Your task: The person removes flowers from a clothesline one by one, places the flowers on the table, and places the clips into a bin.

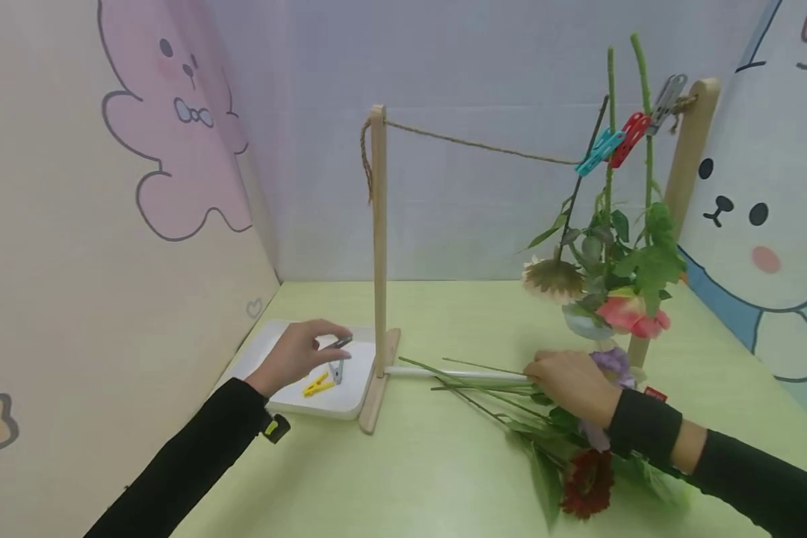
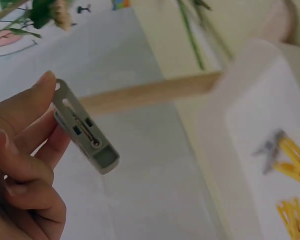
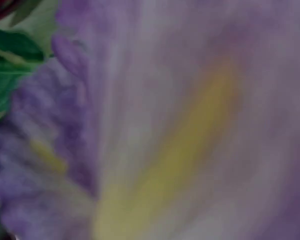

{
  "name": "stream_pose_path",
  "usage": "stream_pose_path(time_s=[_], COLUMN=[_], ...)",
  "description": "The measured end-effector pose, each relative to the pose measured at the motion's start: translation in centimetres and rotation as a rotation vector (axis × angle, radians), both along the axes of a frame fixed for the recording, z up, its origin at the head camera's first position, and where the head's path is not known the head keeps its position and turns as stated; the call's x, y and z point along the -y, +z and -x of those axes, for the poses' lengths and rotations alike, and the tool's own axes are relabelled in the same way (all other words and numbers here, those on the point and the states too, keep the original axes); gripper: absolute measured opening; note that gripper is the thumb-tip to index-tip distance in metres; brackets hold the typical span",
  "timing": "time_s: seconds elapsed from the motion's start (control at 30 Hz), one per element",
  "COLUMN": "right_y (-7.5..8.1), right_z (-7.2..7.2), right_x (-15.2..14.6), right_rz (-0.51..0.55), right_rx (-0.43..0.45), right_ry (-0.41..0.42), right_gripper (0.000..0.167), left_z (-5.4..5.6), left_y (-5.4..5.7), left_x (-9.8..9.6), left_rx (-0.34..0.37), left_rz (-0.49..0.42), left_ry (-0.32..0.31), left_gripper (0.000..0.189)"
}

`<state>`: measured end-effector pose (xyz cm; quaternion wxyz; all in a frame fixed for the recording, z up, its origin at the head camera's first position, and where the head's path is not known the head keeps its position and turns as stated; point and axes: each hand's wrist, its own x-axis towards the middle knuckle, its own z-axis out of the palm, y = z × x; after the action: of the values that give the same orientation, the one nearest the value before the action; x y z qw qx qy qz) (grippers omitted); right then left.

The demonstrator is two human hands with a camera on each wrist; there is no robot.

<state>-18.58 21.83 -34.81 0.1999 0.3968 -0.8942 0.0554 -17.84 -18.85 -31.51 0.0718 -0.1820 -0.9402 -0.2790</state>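
Note:
My left hand [image 1: 304, 351] pinches a grey clothespin [image 2: 85, 127] between thumb and fingertips, over the white tray [image 1: 356, 400]. A grey clothespin [image 1: 336, 371] and a yellow clothespin [image 1: 318, 385] lie in that tray. On the right, my right hand [image 1: 571, 381] has its fingers curled round the stem of a purple flower [image 1: 613, 364], above a pile of cut flowers. Purple petals with a yellow streak [image 3: 190, 145] fill the right wrist view and hide the fingers there. A dark red flower [image 1: 588, 484] lies below that hand, among green stems [image 1: 471, 396].
A wooden post [image 1: 379, 246] and a right post [image 1: 689, 149] carry a twine line [image 1: 477, 144]. Flowers hang upside down near its right end from blue [image 1: 600, 152], red [image 1: 630, 140] and grey [image 1: 667, 103] clothespins. A white rod [image 1: 457, 374] runs low between the posts.

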Motion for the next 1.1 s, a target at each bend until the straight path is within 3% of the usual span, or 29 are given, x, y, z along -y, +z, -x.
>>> stream_pose_path(time_s=[0.17, 0.37, 0.53, 0.7, 1.1], right_y=[-1.3, -2.5, -3.1, -3.0, -1.8], right_z=[0.8, 1.6, 1.8, 1.3, -0.2], right_x=[-0.9, -1.4, -1.2, -0.9, -0.1], right_rz=[-0.032, -0.05, -0.058, -0.042, 0.021], right_rx=[0.037, 0.115, 0.111, 0.084, 0.099], right_ry=[0.013, -0.011, -0.008, 0.021, 0.025], right_gripper=[0.028, 0.025, 0.024, 0.018, 0.01], left_z=[0.5, 0.8, 1.3, 1.7, 2.1], left_y=[-5.3, -8.2, -9.3, -9.9, -10.2], left_x=[2.9, 2.6, 1.6, 0.9, 0.6], left_rx=[0.041, 0.088, 0.164, 0.209, 0.276], left_rz=[0.189, 0.272, 0.349, 0.351, 0.382], left_ry=[0.019, 0.022, 0.06, 0.07, 0.097], left_gripper=[0.028, 0.025, 0.025, 0.026, 0.03])
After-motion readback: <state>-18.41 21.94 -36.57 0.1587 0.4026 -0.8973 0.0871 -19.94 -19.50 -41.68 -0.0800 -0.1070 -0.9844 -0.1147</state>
